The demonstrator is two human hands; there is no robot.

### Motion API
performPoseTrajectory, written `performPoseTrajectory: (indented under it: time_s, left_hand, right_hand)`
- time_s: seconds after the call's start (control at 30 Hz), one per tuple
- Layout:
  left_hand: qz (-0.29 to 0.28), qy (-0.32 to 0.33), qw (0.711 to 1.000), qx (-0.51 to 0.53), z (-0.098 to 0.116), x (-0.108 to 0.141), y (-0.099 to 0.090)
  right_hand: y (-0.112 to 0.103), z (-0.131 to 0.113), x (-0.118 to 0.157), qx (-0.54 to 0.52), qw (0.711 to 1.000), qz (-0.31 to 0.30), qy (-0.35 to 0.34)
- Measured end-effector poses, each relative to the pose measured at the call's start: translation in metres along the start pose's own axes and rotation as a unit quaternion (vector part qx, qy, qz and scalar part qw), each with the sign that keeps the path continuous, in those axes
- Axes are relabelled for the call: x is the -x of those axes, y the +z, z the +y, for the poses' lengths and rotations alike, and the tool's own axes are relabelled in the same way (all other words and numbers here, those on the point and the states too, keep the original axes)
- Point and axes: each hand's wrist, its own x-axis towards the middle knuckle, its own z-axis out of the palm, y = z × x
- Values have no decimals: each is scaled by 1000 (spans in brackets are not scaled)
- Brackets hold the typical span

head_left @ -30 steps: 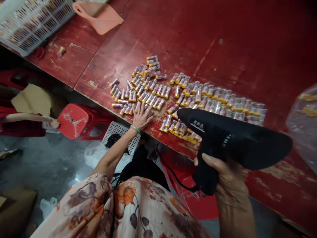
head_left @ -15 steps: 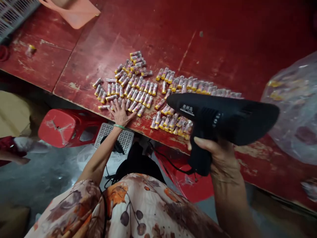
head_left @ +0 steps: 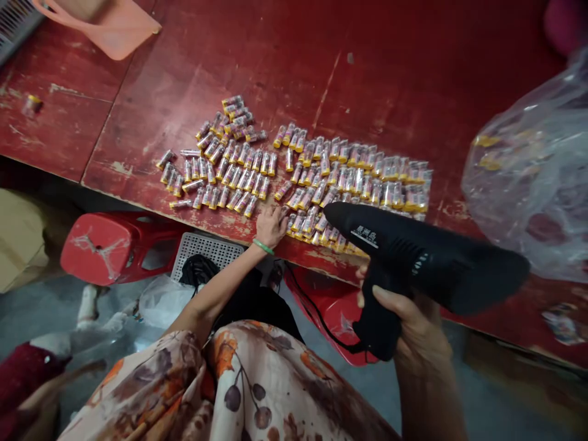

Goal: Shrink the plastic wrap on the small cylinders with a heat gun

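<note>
My right hand (head_left: 413, 318) is wrapped round the grip of a black heat-gun-like blower (head_left: 427, 257), its narrow nozzle pointing left over the small tubes. Many small clear-wrapped tubes with yellow ends lie on the red table in two groups, a left group (head_left: 239, 165) and a right group (head_left: 358, 171). My left hand (head_left: 272, 226), with a green bangle at the wrist, rests at the table's near edge beside the lower left corner of the right group. Its fingers are bent towards the tubes, and whether they pinch one cannot be made out.
A large clear plastic bag (head_left: 533, 184) stands at the right on the red table (head_left: 257, 49). An orange container (head_left: 119, 30) lies at the upper left. Below the edge are red stools (head_left: 96, 248) and a grey basket (head_left: 184, 251). Another person's arm (head_left: 55, 386) shows at lower left.
My left hand has left the left group, moving right to the right group, and its spread fingers have bent. The blower has moved slightly down. The view has shifted a little.
</note>
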Motion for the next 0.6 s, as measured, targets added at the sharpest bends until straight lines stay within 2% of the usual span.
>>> performPoseTrajectory:
  time_s: [0.1, 0.2, 0.3, 0.4, 0.5, 0.6]
  left_hand:
    - [51, -39, 998, 12, -19, 10, 1]
    - [101, -42, 994, 21, -38, 19, 0]
    - [120, -29, 992, 12, -49, 26, 0]
    - [126, -50, 991, -7, -50, 33, 0]
    - [139, -53, 989, 4, -45, 41, -1]
    - [141, -6, 989, 32, -35, 47, 0]
  right_hand:
    - [-1, 11, 3, -2, 998, -50, 28]
    - [12, 21, 1, -2, 993, -108, 43]
    - [33, 25, -6, 24, 989, -139, 52]
    - [45, 24, -11, 45, 984, -167, 42]
    - [36, 20, -10, 57, 988, -135, 47]
    - [15, 12, -5, 47, 997, -47, 30]
